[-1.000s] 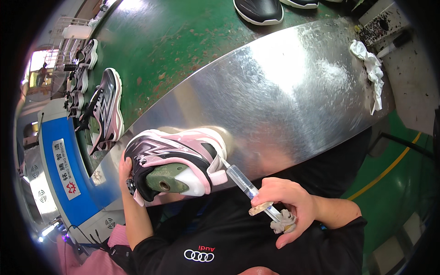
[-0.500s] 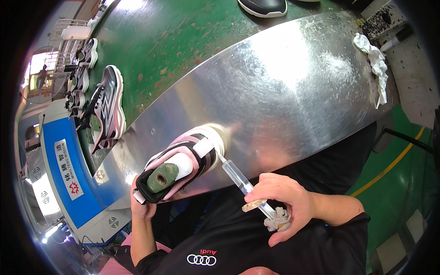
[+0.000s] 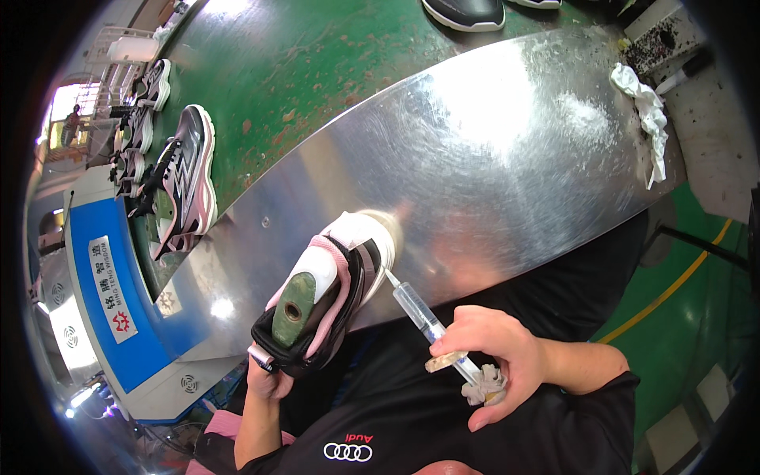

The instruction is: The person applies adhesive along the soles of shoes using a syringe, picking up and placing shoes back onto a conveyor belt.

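Over the metal bench, the left hand grips the shoe, presumably angling its sole edge toward the syringe clasped in the right hand.

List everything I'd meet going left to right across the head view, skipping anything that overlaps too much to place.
White label → nearest loose shoe → held shoe → syringe → right hand → white scrap.
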A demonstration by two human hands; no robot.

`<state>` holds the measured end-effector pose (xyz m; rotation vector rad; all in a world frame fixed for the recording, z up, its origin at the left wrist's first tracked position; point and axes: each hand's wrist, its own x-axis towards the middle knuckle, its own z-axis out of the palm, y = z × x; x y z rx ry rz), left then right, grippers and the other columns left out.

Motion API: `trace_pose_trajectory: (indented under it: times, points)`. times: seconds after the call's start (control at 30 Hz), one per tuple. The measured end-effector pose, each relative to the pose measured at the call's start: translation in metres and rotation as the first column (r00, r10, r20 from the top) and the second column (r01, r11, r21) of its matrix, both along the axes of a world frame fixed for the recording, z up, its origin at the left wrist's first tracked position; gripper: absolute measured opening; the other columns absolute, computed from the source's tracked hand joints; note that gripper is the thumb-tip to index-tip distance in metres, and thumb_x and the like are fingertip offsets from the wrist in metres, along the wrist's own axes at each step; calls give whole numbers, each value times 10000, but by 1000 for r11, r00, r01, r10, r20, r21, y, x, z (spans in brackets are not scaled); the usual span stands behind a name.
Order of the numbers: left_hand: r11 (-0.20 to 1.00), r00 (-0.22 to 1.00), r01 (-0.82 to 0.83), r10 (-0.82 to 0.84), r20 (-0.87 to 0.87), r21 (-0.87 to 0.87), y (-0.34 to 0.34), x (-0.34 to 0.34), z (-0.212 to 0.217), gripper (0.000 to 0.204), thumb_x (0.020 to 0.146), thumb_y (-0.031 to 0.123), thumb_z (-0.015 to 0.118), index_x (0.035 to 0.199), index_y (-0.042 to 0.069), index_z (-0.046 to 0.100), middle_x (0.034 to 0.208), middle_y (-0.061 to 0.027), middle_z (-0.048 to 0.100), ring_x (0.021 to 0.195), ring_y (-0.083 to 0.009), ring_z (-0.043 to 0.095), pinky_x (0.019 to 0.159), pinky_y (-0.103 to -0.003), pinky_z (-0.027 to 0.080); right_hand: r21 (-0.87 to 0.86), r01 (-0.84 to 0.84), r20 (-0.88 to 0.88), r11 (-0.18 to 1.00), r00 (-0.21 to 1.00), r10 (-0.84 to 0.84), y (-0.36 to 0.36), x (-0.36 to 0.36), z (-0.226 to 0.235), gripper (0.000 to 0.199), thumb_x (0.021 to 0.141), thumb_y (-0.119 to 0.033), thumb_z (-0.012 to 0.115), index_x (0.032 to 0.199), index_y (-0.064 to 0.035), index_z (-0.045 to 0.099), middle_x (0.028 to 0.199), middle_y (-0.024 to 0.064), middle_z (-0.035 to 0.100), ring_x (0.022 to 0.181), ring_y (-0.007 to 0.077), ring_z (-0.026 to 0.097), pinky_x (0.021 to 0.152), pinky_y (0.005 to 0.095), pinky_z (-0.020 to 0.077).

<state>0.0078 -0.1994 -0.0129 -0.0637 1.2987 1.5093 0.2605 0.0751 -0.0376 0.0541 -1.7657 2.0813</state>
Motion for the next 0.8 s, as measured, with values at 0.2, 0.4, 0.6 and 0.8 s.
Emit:
trace_pose_trajectory:
  times: [0.2,0.4,0.6,0.8]
  points:
    - [997,999,43,-44,14,57,13,25,7,678,756,123,676,1330,-51,361,1280,-171,503,1183,-258,505,1012,-391,394,-1,14,-2,1000,1000,-14,-6,2,5,744,606,-364,816,1195,-21,519,1063,83,620,753,233,531,669,320,422]
    - [992,985,-24,2,171,123,33,55,6,909,664,45,724,1410,17,206,1349,-205,403,1221,-336,451,1030,-459,373,11,9,25,1000,1000,-10,-8,3,18,740,609,-365,816,1192,-19,520,1049,80,621,748,224,529,665,314,423]
    - [982,965,57,-100,242,179,42,67,-1,899,657,48,718,1389,-48,206,1332,-189,429,1210,-307,468,1035,-426,364,-7,-41,59,999,997,42,-6,3,37,741,613,-354,821,1198,-13,520,1060,94,610,770,231,537,680,316,436]
    - [958,898,81,-190,397,275,52,71,-3,807,683,8,671,1376,-41,261,1317,-190,455,1214,-303,467,1037,-437,350,-38,-104,127,994,986,108,-6,12,58,773,562,-404,854,1144,6,554,947,90,670,667,165,484,591,271,365]
